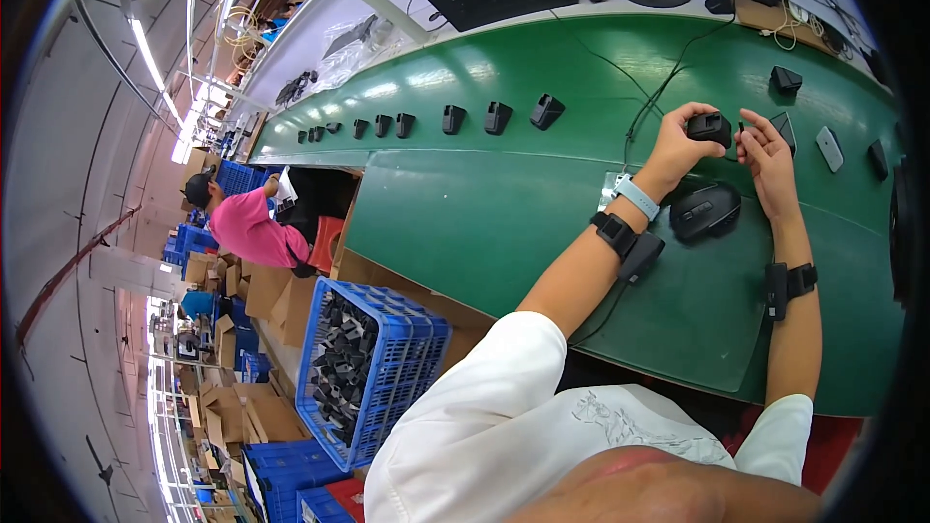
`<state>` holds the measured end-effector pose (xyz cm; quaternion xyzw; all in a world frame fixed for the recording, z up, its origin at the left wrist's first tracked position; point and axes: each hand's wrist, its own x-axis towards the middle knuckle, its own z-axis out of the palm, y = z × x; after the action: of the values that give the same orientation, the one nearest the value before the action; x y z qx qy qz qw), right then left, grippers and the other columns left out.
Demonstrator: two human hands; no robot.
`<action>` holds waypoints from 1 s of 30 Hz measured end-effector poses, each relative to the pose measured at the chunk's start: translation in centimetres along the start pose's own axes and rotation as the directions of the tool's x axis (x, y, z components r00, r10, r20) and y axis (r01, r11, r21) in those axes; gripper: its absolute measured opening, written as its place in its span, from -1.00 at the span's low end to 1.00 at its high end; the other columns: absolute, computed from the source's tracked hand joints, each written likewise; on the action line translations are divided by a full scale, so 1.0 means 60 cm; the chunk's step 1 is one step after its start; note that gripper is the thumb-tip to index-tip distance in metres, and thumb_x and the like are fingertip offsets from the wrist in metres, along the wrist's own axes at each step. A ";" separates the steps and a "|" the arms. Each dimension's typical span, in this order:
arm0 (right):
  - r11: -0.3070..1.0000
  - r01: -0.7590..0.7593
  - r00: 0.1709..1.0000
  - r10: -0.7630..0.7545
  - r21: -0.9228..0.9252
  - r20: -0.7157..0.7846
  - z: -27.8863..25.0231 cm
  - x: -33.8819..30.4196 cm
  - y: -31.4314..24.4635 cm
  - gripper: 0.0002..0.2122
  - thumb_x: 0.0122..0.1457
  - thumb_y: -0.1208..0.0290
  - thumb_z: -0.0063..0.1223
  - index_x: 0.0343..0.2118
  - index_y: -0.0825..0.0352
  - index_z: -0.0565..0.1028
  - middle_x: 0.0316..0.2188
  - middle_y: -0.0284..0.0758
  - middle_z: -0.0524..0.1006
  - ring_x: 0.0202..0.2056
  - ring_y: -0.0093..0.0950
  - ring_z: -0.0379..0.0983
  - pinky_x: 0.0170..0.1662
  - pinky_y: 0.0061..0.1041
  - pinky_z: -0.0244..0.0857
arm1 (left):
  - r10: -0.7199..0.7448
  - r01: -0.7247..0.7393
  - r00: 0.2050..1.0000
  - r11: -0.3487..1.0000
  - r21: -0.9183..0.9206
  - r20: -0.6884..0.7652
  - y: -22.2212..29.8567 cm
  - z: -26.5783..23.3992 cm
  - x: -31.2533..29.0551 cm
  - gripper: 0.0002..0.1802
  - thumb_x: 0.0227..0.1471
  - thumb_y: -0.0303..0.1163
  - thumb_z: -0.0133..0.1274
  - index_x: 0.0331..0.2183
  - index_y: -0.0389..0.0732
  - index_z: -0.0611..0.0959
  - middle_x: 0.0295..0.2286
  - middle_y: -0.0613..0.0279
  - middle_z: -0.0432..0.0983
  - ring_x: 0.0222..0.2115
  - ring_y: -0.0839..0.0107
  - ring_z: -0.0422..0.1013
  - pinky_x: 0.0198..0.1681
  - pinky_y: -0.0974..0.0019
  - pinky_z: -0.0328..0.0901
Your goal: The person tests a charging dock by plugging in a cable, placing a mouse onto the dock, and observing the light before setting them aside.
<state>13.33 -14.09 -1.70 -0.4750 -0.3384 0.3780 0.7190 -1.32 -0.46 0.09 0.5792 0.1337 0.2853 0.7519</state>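
I have the left hand [680, 143] clamped on a black block [710, 128], held over the green surface [465, 232], toward its far right corner. The right hand [767, 157] looks pinched on a thin dark bit [741, 127]. I guess the block is light, hard and a bit slick, so its sides seem best to grip. A mouse [705, 211] sits nearer the front edge. I see more room toward the left edge; cords [647, 108] run in from the far edge.
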 end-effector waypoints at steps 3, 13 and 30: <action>1.000 -0.001 0.999 0.000 -0.017 -0.039 -0.001 0.006 0.009 -0.73 0.31 0.45 0.07 0.02 0.40 0.52 -0.30 -0.44 0.53 -0.31 -0.68 0.40 -0.19 -0.64 0.30 | 0.027 -0.027 0.999 1.000 0.009 0.020 0.003 -0.005 0.001 -0.42 -0.46 -0.76 0.31 -0.24 -0.22 0.58 -0.34 0.34 0.50 -0.27 0.43 0.48 -0.14 0.32 0.43; 0.943 0.127 0.985 -0.156 -0.308 -0.071 0.011 0.001 0.007 -0.90 0.20 0.55 0.14 -0.25 0.42 0.59 -0.36 -0.44 0.59 -0.29 -0.68 0.47 -0.16 -0.66 0.31 | 0.005 0.012 0.995 0.984 -0.176 0.097 0.006 0.001 0.000 -0.43 -0.42 -0.85 0.21 -0.23 -0.27 0.56 -0.32 0.17 0.51 -0.25 0.32 0.52 -0.28 0.23 0.58; 0.863 0.101 0.989 -0.141 -0.495 -0.044 0.015 0.000 0.009 -0.91 0.16 0.56 0.15 -0.29 0.43 0.59 -0.40 -0.41 0.61 -0.33 -0.66 0.50 -0.20 -0.64 0.35 | 0.008 -0.010 0.996 0.999 0.034 0.086 0.017 0.000 -0.008 -0.58 -0.19 -0.61 0.37 -0.21 -0.34 0.59 -0.30 0.13 0.53 -0.38 0.38 0.56 -0.34 0.34 0.54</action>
<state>12.45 -13.60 -1.90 -0.6345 -0.4238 0.2145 0.6097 -1.98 -0.60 0.98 0.6043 0.1035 0.2612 0.7456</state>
